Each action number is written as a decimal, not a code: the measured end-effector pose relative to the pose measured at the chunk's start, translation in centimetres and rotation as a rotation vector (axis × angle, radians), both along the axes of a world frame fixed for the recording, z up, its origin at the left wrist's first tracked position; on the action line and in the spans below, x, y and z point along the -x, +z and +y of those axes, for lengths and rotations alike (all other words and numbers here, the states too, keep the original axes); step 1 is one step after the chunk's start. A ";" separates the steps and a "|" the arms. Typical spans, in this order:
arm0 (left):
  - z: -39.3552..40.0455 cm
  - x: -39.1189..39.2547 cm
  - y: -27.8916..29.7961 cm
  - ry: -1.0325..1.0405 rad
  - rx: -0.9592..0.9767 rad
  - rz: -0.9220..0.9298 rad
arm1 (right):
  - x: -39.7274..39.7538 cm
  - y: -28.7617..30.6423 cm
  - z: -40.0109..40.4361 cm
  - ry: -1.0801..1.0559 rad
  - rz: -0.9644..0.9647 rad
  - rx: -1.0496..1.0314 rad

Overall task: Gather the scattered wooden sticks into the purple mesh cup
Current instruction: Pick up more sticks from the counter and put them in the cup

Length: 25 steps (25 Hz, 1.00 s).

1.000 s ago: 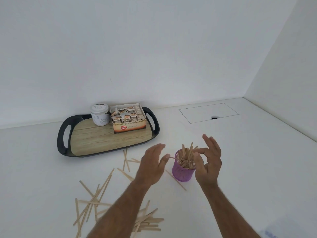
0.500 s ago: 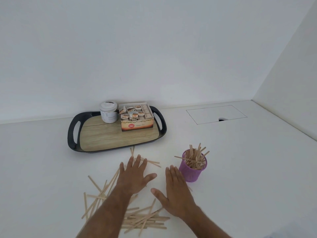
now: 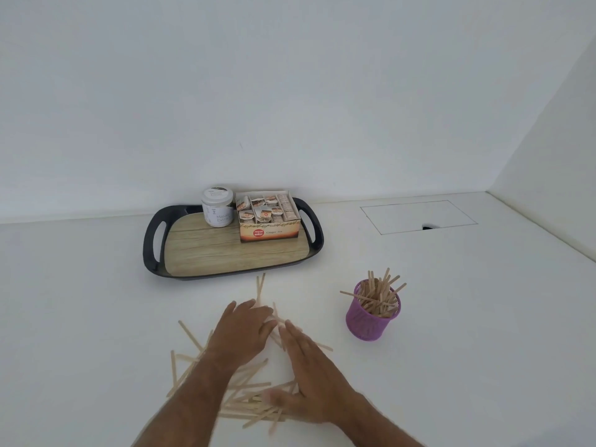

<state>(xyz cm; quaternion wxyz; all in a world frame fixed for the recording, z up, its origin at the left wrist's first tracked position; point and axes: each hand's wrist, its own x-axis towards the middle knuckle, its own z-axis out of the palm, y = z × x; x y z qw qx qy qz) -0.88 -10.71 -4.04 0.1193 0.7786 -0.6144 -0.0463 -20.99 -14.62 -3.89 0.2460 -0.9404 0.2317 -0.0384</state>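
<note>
The purple mesh cup [image 3: 371, 321] stands upright on the white surface to the right, with several wooden sticks poking out of its top. Many more wooden sticks [image 3: 193, 353] lie scattered and crossed in front of me. My left hand [image 3: 240, 333] lies flat on the sticks, fingers straight and pointing toward the tray. My right hand [image 3: 309, 375] lies palm down just right of it, fingers straight, its thumb over the near sticks. Both hands cover part of the pile, and they are blurred.
A black-rimmed tray [image 3: 151, 250] with a wood-pattern floor sits at the back. On it stand a white jar [image 3: 218, 207] and an open tea bag box [image 3: 267, 217]. A rectangular hatch [image 3: 419, 216] is set into the surface at the back right, by the side wall.
Both hands came down from beside the cup onto the scattered sticks and have since drawn closer together, with the left hand reaching farther forward. The camera view has shifted slightly.
</note>
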 end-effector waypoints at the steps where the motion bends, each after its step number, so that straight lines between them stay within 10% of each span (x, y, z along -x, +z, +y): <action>1: 0.6 -0.3 0.0 -0.002 0.051 0.054 | 0.2 0.0 0.1 0.059 -0.013 0.028; 6: 5.0 -3.2 -0.5 -0.133 0.063 0.199 | 0.0 -0.6 0.2 0.170 0.123 0.275; 15: 11.9 -8.1 -1.1 -0.207 -0.246 -0.073 | -2.2 -1.4 -0.8 -0.008 0.154 0.273; 25: 9.1 -4.9 -1.6 0.108 0.021 0.196 | -2.9 -0.5 -2.0 -0.077 -0.065 0.152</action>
